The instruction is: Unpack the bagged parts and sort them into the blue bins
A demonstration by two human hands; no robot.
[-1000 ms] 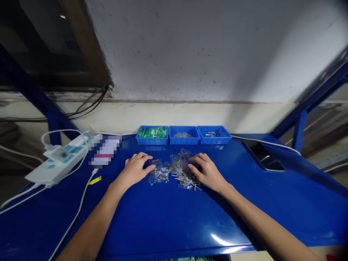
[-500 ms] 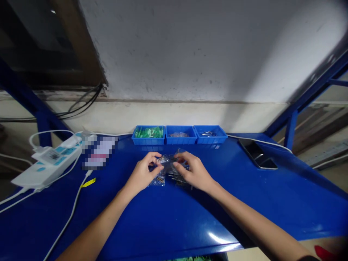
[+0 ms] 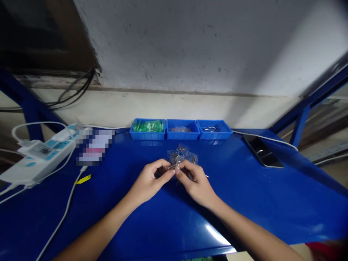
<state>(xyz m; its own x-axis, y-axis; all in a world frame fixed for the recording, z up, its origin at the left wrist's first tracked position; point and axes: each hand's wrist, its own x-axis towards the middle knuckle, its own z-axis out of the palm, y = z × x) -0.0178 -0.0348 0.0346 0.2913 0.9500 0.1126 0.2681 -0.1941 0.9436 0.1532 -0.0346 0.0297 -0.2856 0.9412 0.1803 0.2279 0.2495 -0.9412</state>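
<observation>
My left hand (image 3: pixel 153 179) pinches the left side of a small clear plastic bag (image 3: pixel 173 165) with short metal pins or screws inside. On its right side, the thumb and fingers of my right hand (image 3: pixel 194 181) are closed on the same bag. The two thumbs nearly meet at its lower edge. Just beyond and beneath the hands lie several similar clear bags (image 3: pixel 193 158) holding small metal pieces. My fingers partly hide this pile, and the exact kind of hardware is too small to tell.
Three blue bins stand at the back: one with green packets (image 3: pixel 148 126), one with clear packets (image 3: pixel 179 129), one with metal pieces (image 3: pixel 211 129). A phone (image 3: pixel 262 151) lies right. On the left are a white power strip (image 3: pixel 40 159), a pixelated item (image 3: pixel 95 146) and a cable (image 3: pixel 65 214).
Both hands have drawn closer together and now share one bag. More of the bag pile shows beyond them. The whole view has shifted slightly.
</observation>
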